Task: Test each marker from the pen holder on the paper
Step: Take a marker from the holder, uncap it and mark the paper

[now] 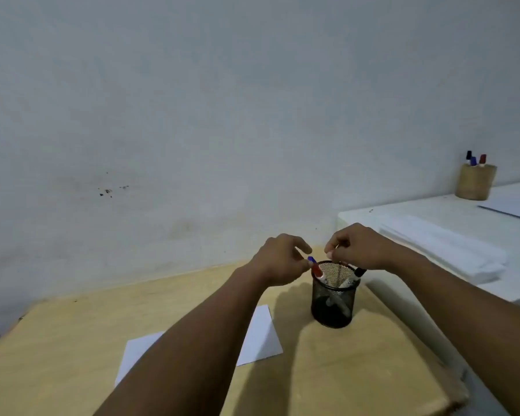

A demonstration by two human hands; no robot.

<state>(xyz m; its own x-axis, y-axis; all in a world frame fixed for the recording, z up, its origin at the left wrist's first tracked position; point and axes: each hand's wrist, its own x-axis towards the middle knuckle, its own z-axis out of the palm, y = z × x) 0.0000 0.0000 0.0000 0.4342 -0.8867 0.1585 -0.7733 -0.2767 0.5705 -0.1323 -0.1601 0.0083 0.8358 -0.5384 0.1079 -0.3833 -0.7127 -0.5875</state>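
A black mesh pen holder (pixel 333 298) stands on the wooden table (pixel 327 370), right of centre. A red-capped marker (pixel 317 270) and a blue-capped marker (pixel 311 259) lean at its left rim, and a black-capped marker (pixel 357 273) leans at its right rim. My left hand (pixel 282 259) is at the left rim, thumb and forefinger pinched around the blue cap. My right hand (pixel 357 246) hovers over the holder's opening with its fingers curled together; whether they grip anything is hidden. A white sheet of paper (pixel 261 334) lies nearer me, partly covered by my left forearm.
A white surface (pixel 433 211) adjoins the table on the right, with stacked white sheets (pixel 451 250) on it. At its back stands a tan holder (pixel 475 183) with three markers. A pale wall rises close behind the table.
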